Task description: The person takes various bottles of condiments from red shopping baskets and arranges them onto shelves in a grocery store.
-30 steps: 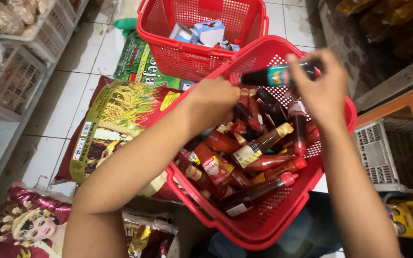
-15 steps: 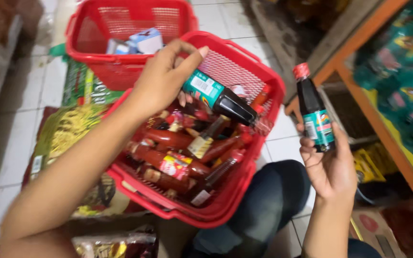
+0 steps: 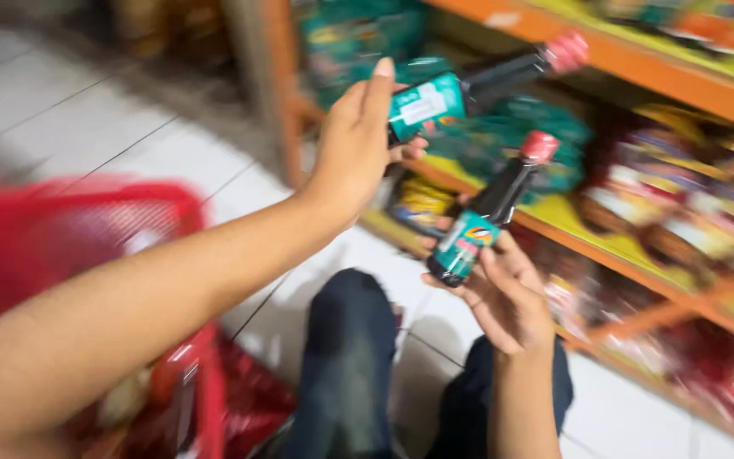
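Note:
My left hand (image 3: 357,149) grips a dark sauce bottle with a teal label and red cap (image 3: 469,85), held nearly level and pointing right toward the shelves. Lower down, my right hand (image 3: 503,293) holds a second dark bottle of the same kind (image 3: 486,221), tilted with its red cap up and to the right. Both bottles hang in front of the orange shelving (image 3: 639,64). The picture is blurred by motion.
A red plastic basket (image 3: 61,229) sits at the left, with red-capped bottles at its lower edge. The orange shelves hold green packets (image 3: 520,136) and other packaged goods. My knees in dark trousers (image 3: 350,357) rest over the white tiled floor (image 3: 95,127).
The view has swung right from the basket to the shelves. My left hand has carried its bottle out of the basket toward the shelf. My right hand still holds its bottle.

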